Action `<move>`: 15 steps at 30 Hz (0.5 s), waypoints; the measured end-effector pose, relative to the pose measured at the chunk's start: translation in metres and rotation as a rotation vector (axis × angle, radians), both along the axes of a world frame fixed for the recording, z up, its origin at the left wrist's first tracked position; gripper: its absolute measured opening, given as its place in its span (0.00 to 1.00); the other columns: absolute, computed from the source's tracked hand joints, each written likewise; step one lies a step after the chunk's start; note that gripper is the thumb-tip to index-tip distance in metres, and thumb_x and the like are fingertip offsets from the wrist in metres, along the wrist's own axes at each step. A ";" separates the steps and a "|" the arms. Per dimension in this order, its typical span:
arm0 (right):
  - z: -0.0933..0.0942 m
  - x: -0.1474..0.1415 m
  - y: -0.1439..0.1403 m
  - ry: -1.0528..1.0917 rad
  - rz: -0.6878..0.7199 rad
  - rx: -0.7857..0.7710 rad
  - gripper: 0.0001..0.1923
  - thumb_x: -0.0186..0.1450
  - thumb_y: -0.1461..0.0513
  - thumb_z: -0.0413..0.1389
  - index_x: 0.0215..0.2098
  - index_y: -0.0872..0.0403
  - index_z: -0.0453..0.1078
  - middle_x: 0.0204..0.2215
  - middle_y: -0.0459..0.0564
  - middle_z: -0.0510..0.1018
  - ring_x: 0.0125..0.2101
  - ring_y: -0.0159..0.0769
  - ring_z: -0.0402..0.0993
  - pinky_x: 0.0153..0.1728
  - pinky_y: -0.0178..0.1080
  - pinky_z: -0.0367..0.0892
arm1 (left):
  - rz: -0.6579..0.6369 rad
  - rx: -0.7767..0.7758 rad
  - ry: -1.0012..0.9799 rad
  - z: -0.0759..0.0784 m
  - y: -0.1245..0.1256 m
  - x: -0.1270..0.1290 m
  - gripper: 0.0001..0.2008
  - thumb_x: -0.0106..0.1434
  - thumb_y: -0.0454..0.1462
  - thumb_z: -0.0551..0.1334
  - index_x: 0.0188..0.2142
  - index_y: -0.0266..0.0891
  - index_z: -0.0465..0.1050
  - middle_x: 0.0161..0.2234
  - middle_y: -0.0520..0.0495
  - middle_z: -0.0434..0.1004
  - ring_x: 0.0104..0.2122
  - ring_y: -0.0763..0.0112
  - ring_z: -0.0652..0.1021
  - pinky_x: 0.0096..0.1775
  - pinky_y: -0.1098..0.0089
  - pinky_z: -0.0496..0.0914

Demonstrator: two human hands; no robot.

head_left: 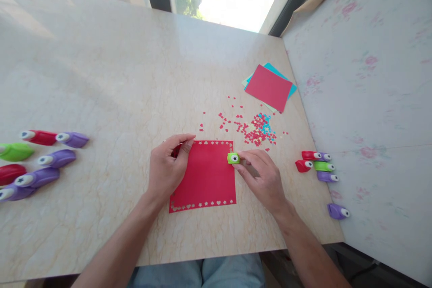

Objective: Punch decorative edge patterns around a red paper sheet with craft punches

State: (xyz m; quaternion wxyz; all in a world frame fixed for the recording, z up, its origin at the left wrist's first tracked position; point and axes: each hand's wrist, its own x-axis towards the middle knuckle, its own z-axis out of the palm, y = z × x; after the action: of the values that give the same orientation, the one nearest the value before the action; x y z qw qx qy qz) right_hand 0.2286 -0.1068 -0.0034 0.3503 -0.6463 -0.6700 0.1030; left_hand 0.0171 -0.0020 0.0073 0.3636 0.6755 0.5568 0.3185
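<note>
On the desk (pixel 101 90), the red paper sheet (pixel 205 177) lies flat between the hands, the left hand (pixel 168 166) pinching its upper left edge, the right hand (pixel 261 175) gripping a small green punch (pixel 233 158), apparently seated over the sheet's upper right edge.

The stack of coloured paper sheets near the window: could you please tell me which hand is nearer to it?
Right. The right hand holds the green punch below the paper stack; the left hand rests farther away, at the red sheet's opposite edge.
</note>
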 end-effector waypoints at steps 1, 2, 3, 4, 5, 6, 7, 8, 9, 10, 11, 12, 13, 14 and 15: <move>0.000 0.000 0.000 0.000 -0.002 -0.002 0.11 0.67 0.62 0.57 0.48 0.50 0.73 0.37 0.52 0.79 0.38 0.41 0.75 0.41 0.45 0.72 | -0.001 0.003 -0.001 -0.001 0.000 0.000 0.11 0.65 0.41 0.58 0.39 0.41 0.79 0.31 0.50 0.81 0.28 0.71 0.76 0.32 0.72 0.72; 0.000 0.000 0.000 -0.002 -0.003 -0.004 0.10 0.67 0.61 0.57 0.48 0.50 0.73 0.37 0.52 0.79 0.38 0.41 0.75 0.41 0.45 0.72 | -0.003 0.007 -0.003 -0.001 0.000 0.000 0.12 0.65 0.41 0.58 0.39 0.41 0.79 0.31 0.49 0.81 0.28 0.70 0.76 0.32 0.72 0.72; 0.001 0.000 0.000 -0.003 -0.004 -0.005 0.10 0.67 0.61 0.57 0.48 0.50 0.73 0.37 0.52 0.79 0.38 0.41 0.75 0.41 0.45 0.72 | -0.006 0.011 -0.005 -0.002 -0.001 0.000 0.12 0.65 0.41 0.58 0.39 0.40 0.79 0.32 0.49 0.81 0.28 0.70 0.76 0.33 0.72 0.72; 0.001 0.000 0.000 -0.005 -0.005 -0.007 0.10 0.67 0.61 0.57 0.48 0.50 0.73 0.37 0.52 0.79 0.38 0.41 0.75 0.41 0.45 0.72 | -0.007 0.015 -0.008 -0.003 -0.001 0.000 0.12 0.66 0.41 0.58 0.40 0.40 0.79 0.32 0.49 0.81 0.28 0.70 0.77 0.33 0.72 0.72; 0.001 0.000 0.000 -0.006 -0.004 -0.007 0.10 0.67 0.61 0.57 0.48 0.50 0.73 0.37 0.52 0.79 0.38 0.41 0.75 0.41 0.45 0.72 | -0.006 0.018 -0.013 -0.004 -0.001 0.000 0.12 0.66 0.41 0.58 0.40 0.40 0.79 0.32 0.49 0.81 0.29 0.70 0.77 0.34 0.71 0.72; 0.001 0.000 0.000 -0.007 -0.003 -0.007 0.10 0.67 0.61 0.57 0.47 0.50 0.73 0.37 0.52 0.79 0.38 0.41 0.75 0.41 0.45 0.72 | -0.006 0.019 -0.017 -0.005 -0.001 0.000 0.12 0.66 0.41 0.58 0.40 0.40 0.79 0.33 0.49 0.81 0.29 0.70 0.77 0.34 0.71 0.72; 0.001 0.000 0.000 -0.007 0.001 -0.005 0.10 0.67 0.61 0.57 0.47 0.51 0.73 0.37 0.52 0.79 0.39 0.41 0.75 0.41 0.45 0.71 | -0.006 0.021 -0.019 -0.006 -0.001 0.000 0.12 0.66 0.41 0.58 0.40 0.40 0.79 0.33 0.49 0.81 0.29 0.70 0.77 0.34 0.71 0.72; 0.001 0.000 0.000 -0.006 0.005 -0.002 0.10 0.67 0.61 0.57 0.47 0.51 0.72 0.37 0.52 0.79 0.39 0.41 0.75 0.42 0.45 0.71 | -0.005 0.022 -0.020 -0.006 -0.001 0.000 0.12 0.66 0.41 0.58 0.40 0.40 0.79 0.33 0.49 0.81 0.29 0.70 0.77 0.34 0.71 0.72; 0.000 0.000 0.000 -0.005 0.010 0.002 0.10 0.67 0.61 0.57 0.47 0.51 0.72 0.37 0.52 0.79 0.39 0.41 0.74 0.42 0.45 0.71 | -0.005 0.024 -0.019 -0.007 -0.001 0.000 0.12 0.66 0.41 0.58 0.40 0.40 0.79 0.33 0.49 0.81 0.29 0.70 0.77 0.35 0.71 0.71; 0.000 0.001 0.000 -0.004 0.014 0.004 0.10 0.67 0.61 0.57 0.47 0.51 0.72 0.37 0.52 0.78 0.39 0.41 0.74 0.42 0.45 0.71 | -0.007 0.026 -0.018 -0.008 -0.001 0.000 0.12 0.66 0.41 0.58 0.40 0.40 0.79 0.33 0.49 0.81 0.29 0.70 0.77 0.35 0.71 0.71; 0.000 0.001 0.000 -0.002 0.016 0.003 0.09 0.67 0.61 0.57 0.47 0.51 0.72 0.37 0.52 0.78 0.38 0.41 0.74 0.42 0.45 0.71 | -0.008 0.029 -0.018 -0.008 -0.001 0.000 0.12 0.66 0.41 0.58 0.40 0.40 0.79 0.33 0.49 0.81 0.30 0.70 0.77 0.35 0.71 0.72; -0.001 0.001 0.000 0.002 0.014 -0.001 0.09 0.67 0.61 0.57 0.47 0.51 0.72 0.36 0.52 0.78 0.38 0.40 0.74 0.42 0.45 0.71 | -0.009 0.032 -0.021 -0.008 -0.001 0.000 0.12 0.66 0.41 0.58 0.40 0.40 0.79 0.33 0.49 0.81 0.30 0.70 0.77 0.36 0.71 0.72; -0.001 0.001 0.000 0.009 0.010 -0.007 0.09 0.67 0.61 0.57 0.46 0.51 0.72 0.36 0.51 0.78 0.37 0.40 0.74 0.42 0.45 0.71 | -0.009 0.036 -0.027 -0.009 -0.001 0.000 0.12 0.66 0.40 0.58 0.40 0.40 0.79 0.33 0.49 0.81 0.30 0.70 0.77 0.36 0.71 0.72; -0.001 0.001 0.000 0.017 0.005 -0.013 0.09 0.67 0.60 0.57 0.46 0.50 0.72 0.36 0.51 0.78 0.36 0.39 0.74 0.41 0.45 0.71 | -0.010 0.039 -0.033 -0.009 -0.001 0.000 0.12 0.65 0.40 0.58 0.40 0.40 0.79 0.33 0.48 0.81 0.30 0.70 0.78 0.36 0.71 0.72; -0.001 0.001 0.000 0.027 0.000 -0.019 0.09 0.67 0.60 0.57 0.46 0.50 0.73 0.36 0.51 0.78 0.35 0.39 0.74 0.41 0.44 0.71 | -0.010 0.041 -0.039 -0.010 -0.001 0.000 0.12 0.65 0.41 0.58 0.40 0.40 0.79 0.34 0.48 0.82 0.30 0.69 0.78 0.36 0.70 0.72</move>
State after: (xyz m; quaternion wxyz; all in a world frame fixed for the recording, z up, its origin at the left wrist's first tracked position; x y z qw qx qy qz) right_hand 0.2297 -0.1066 -0.0047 0.3532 -0.6481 -0.6643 0.1180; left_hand 0.0175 -0.0033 -0.0027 0.3621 0.6794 0.5394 0.3412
